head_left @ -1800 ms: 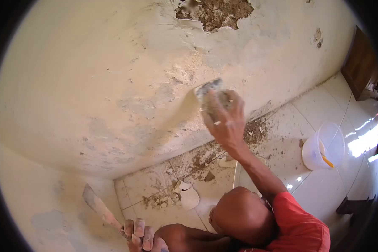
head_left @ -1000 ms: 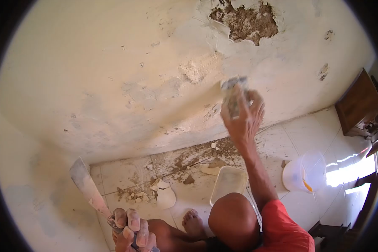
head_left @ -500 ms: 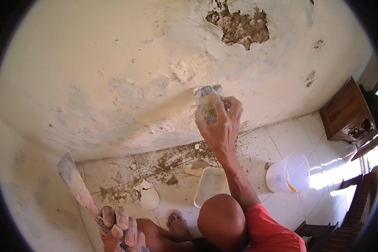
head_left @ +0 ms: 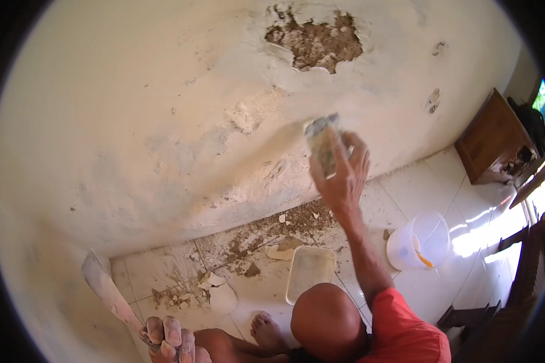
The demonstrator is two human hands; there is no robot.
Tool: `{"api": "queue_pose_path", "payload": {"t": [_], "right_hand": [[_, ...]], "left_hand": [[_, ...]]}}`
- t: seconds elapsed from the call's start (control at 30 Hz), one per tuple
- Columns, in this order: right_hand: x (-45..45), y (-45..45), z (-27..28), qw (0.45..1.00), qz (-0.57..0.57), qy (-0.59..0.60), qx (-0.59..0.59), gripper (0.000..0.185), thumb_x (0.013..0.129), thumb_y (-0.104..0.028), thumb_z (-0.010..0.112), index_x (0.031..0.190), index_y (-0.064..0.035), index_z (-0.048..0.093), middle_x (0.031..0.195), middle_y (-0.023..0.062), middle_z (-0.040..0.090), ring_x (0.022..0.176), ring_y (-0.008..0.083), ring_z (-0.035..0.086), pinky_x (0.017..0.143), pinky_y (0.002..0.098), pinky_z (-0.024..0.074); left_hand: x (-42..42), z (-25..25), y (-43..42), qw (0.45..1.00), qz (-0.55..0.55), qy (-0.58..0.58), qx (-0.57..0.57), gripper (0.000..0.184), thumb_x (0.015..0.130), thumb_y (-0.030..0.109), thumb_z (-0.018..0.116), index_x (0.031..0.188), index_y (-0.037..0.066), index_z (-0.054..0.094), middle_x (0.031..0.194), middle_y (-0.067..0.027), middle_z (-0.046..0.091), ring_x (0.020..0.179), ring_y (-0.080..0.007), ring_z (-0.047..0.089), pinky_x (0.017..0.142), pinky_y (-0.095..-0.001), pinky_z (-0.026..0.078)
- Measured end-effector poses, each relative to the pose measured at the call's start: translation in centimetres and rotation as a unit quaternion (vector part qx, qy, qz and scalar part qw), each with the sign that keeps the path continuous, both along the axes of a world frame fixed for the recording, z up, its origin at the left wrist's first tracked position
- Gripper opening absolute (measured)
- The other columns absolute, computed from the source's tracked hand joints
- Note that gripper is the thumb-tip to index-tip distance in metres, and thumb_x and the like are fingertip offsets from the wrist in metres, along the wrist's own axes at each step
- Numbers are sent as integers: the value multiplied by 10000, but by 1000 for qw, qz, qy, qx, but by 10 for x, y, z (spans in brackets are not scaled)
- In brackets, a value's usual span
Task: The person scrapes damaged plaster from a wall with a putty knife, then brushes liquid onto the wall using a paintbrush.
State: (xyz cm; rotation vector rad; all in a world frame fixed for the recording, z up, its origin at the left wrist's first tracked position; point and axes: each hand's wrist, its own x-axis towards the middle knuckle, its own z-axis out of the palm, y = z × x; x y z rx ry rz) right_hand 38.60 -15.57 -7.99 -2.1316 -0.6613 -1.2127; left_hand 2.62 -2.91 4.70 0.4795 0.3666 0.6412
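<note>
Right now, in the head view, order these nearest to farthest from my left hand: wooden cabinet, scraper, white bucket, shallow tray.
1. Scraper, gripped in your left hand.
2. Shallow tray, on the floor, right of that hand.
3. White bucket, on the floor past the tray.
4. Wooden cabinet, beyond the bucket, by the wall.

A cream plastered wall (head_left: 163,91) with grey patches and a ragged brown hole (head_left: 318,43) meets a second cream wall (head_left: 33,266) at the left corner. Glossy white floor tiles (head_left: 421,184) carry brown dirt (head_left: 242,243) along the wall's foot. At right stand a brown wooden cabinet (head_left: 490,139) and dark slatted wooden furniture (head_left: 530,266), beside bright white glare (head_left: 487,233) on the tiles.
</note>
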Motion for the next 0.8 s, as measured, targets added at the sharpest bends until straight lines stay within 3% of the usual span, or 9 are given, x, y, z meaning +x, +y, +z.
{"api": "queue_pose_path", "payload": {"t": [0.17, 0.27, 0.37, 0.47, 0.57, 0.63, 0.8], "right_hand": [[33, -22, 35, 997, 43, -57, 4, 652, 776, -165, 737, 1384, -180, 504, 1332, 222, 418, 1163, 370, 467, 948, 464, 412], [52, -24, 36, 996, 30, -84, -24, 613, 786, -153, 726, 1364, -196, 529, 1326, 216, 412, 1174, 369, 461, 963, 462, 404], [57, -23, 23, 995, -9, -76, -58, 571, 795, -140, 715, 1340, -202, 556, 1314, 211, 408, 1176, 373, 457, 974, 457, 397], [48, -35, -4, 996, -30, -60, -53, 573, 764, -149, 750, 1312, -194, 586, 1313, 182, 418, 1140, 352, 465, 919, 424, 452], [34, -43, -7, 999, -10, 31, -31, 611, 764, -225, 762, 1339, -195, 558, 1237, 200, 431, 1112, 355, 474, 894, 440, 460], [30, -42, 4, 994, -17, 68, 78, 658, 740, -280, 792, 1346, -193, 550, 1182, 196, 441, 1070, 322, 485, 824, 425, 502], [37, 4, 44, 975, -42, 115, 187, 675, 737, -287, 800, 1351, -183, 539, 1157, 191, 442, 1034, 313, 489, 774, 418, 525]], "left_hand": [[5, 1, -2, 994, 61, 84, 15, 216, 899, 24, 558, 1091, 67, 467, 929, -29, 495, 694, -64, 427, 407, -167, 313], [4, -11, 1, 999, 2, -7, 35, 180, 913, 33, 543, 1070, 62, 460, 946, -37, 489, 703, -76, 429, 418, -180, 329], [8, -7, -1, 1000, 11, -7, 17, 166, 920, 30, 533, 1066, 55, 458, 958, -42, 486, 703, -87, 432, 426, -192, 342], [7, -5, -2, 1000, 12, -12, 8, 157, 924, 28, 526, 1064, 50, 457, 966, -46, 484, 703, -93, 434, 431, -200, 350], [2, -8, 1, 1000, -1, -25, 6, 121, 938, 27, 504, 1046, 44, 451, 984, -54, 479, 705, -108, 442, 440, -219, 359], [1, -8, -1, 999, -19, -48, -1, 89, 947, 41, 491, 1027, 53, 453, 966, -50, 485, 702, -104, 445, 434, -223, 348], [-1, -7, -2, 998, -29, -46, 16, 54, 967, 67, 448, 1019, 66, 459, 913, -39, 480, 694, -112, 440, 443, -221, 332]]}}
